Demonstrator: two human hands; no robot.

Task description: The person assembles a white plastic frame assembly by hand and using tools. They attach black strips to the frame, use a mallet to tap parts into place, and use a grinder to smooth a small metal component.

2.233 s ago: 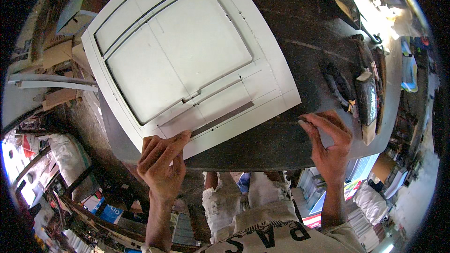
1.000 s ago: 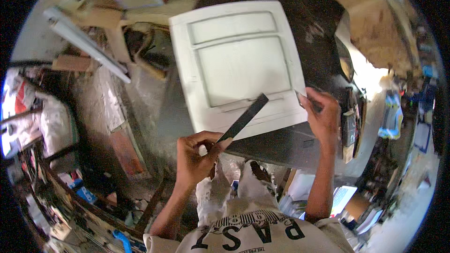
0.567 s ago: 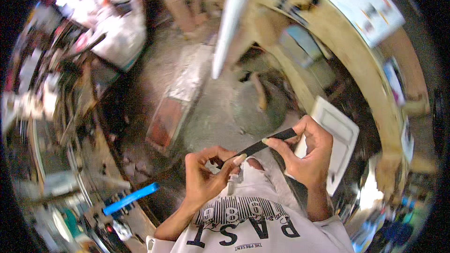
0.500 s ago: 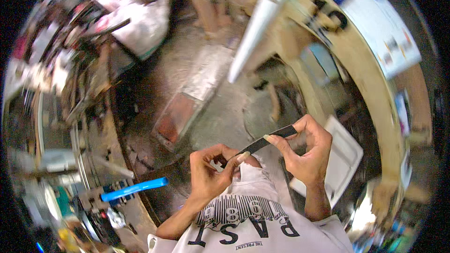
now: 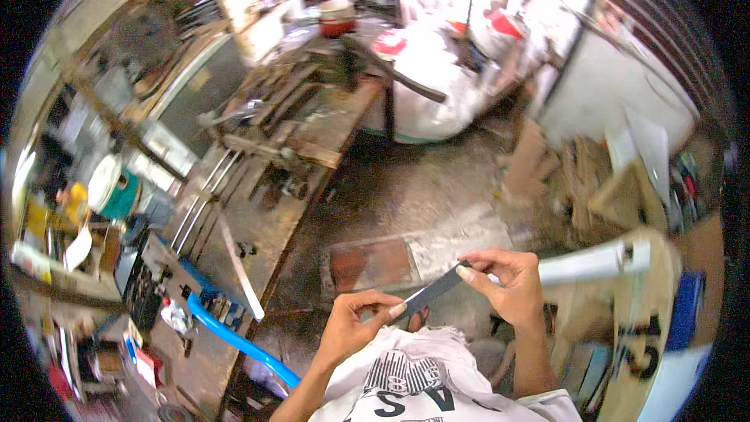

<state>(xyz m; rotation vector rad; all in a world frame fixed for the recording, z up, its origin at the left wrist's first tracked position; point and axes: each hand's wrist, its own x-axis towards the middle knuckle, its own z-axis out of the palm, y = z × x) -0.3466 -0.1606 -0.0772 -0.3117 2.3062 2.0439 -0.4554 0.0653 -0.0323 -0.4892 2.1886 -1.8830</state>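
A dark, flat strip (image 5: 432,295) stretches between my two hands in front of my body, its far end tilted up to the right. My left hand (image 5: 358,323) pinches the lower left end between thumb and fingers. At the upper right end, my right hand (image 5: 506,284) grips the strip with thumb and fingertips. What the strip is made of I cannot tell. Beneath the hands show my white printed shirt (image 5: 414,379) and part of a foot (image 5: 419,319).
On the left runs a long wooden workbench (image 5: 293,211) with metal rods, a pale stick (image 5: 241,270) and a blue-handled vise-like tool (image 5: 242,344). Large white sacks (image 5: 437,86) stand beyond it. A reddish slab (image 5: 371,263) lies on the floor. Pale curved panels (image 5: 648,289) fill the right.
My view has swung left, bringing the workbench and sacks further into the picture. Both hands still hold the strip, and its broad face now shows more.
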